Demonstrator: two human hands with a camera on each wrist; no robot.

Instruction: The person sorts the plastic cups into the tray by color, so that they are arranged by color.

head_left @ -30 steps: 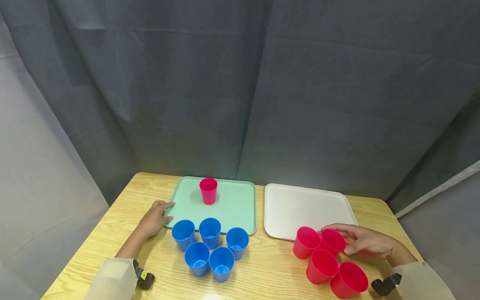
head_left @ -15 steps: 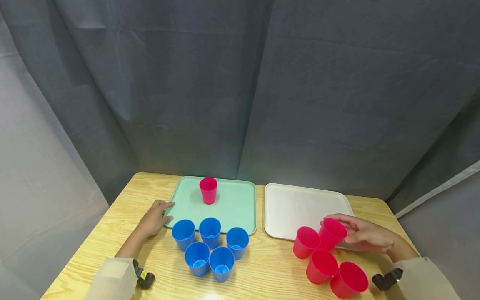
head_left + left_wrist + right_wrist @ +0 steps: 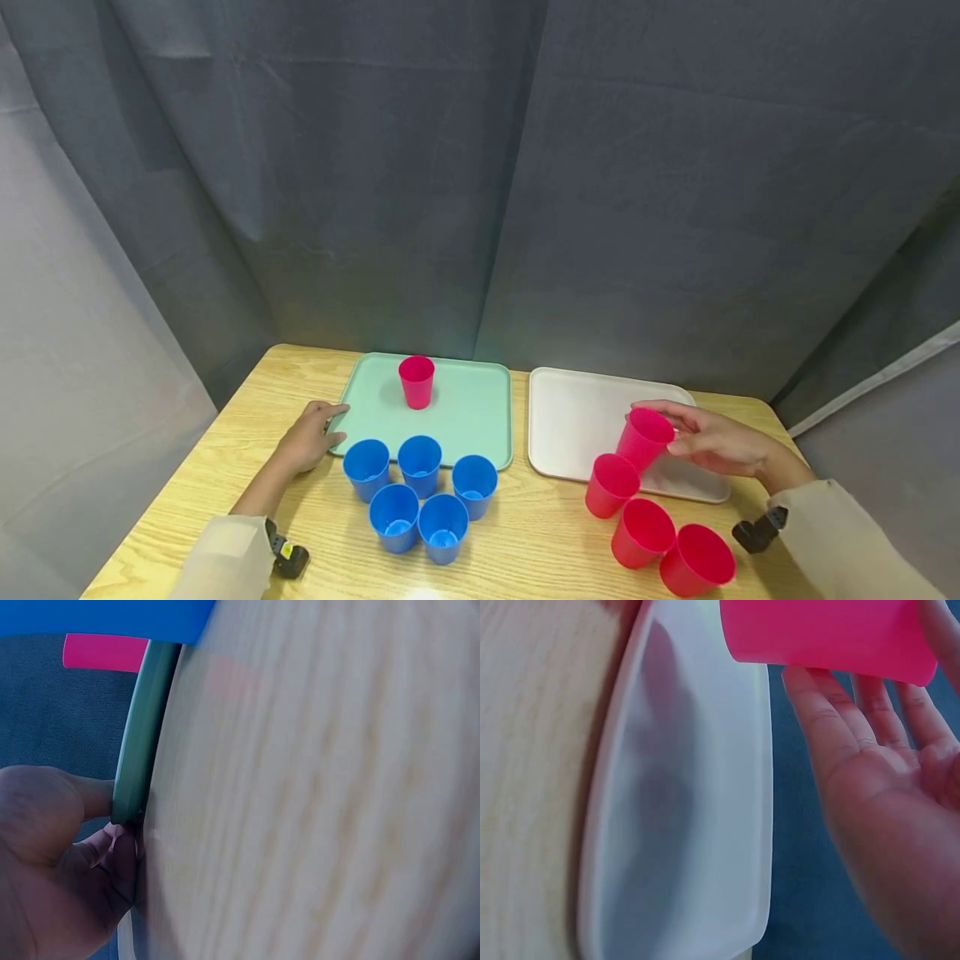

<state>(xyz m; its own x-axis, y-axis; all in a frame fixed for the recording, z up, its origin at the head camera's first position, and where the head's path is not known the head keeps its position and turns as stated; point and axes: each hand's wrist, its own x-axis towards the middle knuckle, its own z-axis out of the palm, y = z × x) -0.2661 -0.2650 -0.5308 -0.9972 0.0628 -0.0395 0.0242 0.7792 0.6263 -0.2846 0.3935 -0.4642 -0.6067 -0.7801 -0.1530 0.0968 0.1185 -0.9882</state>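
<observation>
My left hand (image 3: pixel 306 437) pinches the left edge of the mint green tray (image 3: pixel 472 408); in the left wrist view the thumb lies on one face of the rim and the fingers on the other. One pink cup (image 3: pixel 417 383) stands upright on that tray. My right hand (image 3: pixel 723 442) holds another pink cup (image 3: pixel 643 440) by its side, fingers and thumb around it. This cup is tilted and raised over the front part of the white tray (image 3: pixel 573 417). In the right wrist view a shadow falls on the tray below the held cup (image 3: pixel 825 634).
Several blue cups (image 3: pixel 443 530) stand upright in a group before the green tray. Three pink cups (image 3: pixel 643 533) stand on the wooden table (image 3: pixel 540 550) in front of the white tray. Dark grey curtains (image 3: pixel 600 208) hang behind the table.
My right hand has lifted the pink cup out of its group and carried it up, back and slightly left over the white tray. The left hand and green tray have not moved.
</observation>
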